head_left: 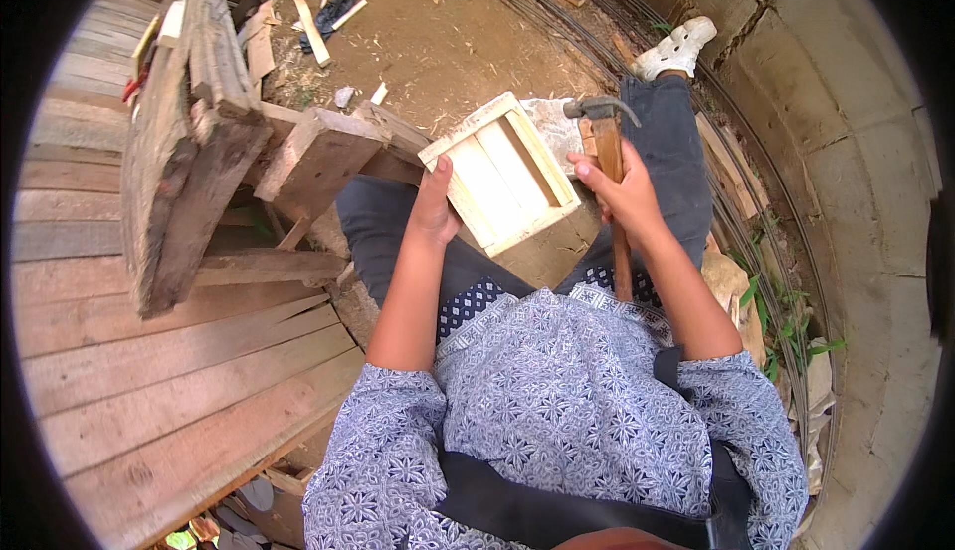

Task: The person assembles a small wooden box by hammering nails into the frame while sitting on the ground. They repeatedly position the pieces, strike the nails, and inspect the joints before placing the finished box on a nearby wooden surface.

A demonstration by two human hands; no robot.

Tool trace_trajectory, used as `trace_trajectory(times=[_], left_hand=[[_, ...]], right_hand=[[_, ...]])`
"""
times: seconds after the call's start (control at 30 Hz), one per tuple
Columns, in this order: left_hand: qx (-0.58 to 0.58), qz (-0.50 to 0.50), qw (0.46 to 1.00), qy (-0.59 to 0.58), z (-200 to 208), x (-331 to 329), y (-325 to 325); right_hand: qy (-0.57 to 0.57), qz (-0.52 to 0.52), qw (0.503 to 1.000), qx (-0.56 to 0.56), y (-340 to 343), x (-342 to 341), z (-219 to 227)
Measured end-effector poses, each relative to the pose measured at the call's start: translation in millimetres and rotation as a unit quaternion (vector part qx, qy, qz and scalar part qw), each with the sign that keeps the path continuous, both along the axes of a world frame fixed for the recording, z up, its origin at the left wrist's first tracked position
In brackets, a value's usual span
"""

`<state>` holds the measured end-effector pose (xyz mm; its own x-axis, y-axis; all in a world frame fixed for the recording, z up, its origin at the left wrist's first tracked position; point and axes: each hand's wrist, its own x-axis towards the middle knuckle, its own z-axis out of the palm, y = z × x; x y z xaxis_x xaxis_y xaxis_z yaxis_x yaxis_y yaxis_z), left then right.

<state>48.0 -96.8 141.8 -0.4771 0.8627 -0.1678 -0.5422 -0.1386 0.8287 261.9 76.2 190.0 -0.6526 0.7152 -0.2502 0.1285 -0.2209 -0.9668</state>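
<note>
My left hand (434, 207) grips the left side of a shallow wooden box (489, 184), its thumb over the rim. The box is pale new wood, with a frame around a planked bottom, and is tilted above my lap. In my right hand (629, 195) is a claw hammer (609, 140), held upright by its wooden handle. Its metal head points up, and the handle's lower end reaches toward my waist. The hammer is apart from the box, just to its right. Behind the two lies a whitish flat slab (553, 124), partly hidden.
At left stands a rough wooden bench (189, 142) beside a plank platform (179, 381). Wood offcuts (308, 23) and a black plastic scrap (336, 15) lie on the dirt ground ahead. A concrete wall (846, 172) curves along the right, with long dark rods (766, 202) at its foot.
</note>
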Motion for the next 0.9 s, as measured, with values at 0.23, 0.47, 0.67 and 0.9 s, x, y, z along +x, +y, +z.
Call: trace_trajectory(times=[0.23, 0.47, 0.67, 0.9], left_hand=[[-0.002, 0.006, 0.999, 0.033, 76.3, 52.7, -3.7], [0.096, 0.073, 0.99, 0.068, 118.5, 108.4, -17.5], [0.047, 0.055, 0.952, 0.297, 148.1, 133.4, -30.9], [-0.001, 0.058, 0.846, 0.529, 184.7, 151.6, -50.5]], right_hand=[[0.081, 0.039, 0.995, -0.049, -35.2, 29.8, 16.5], [0.198, -0.026, 0.978, -0.051, -43.6, 52.9, 26.4], [0.182, 0.018, 0.983, 0.022, -41.6, 75.6, 42.8], [0.317, 0.006, 0.947, -0.052, -43.8, 87.7, 50.3]])
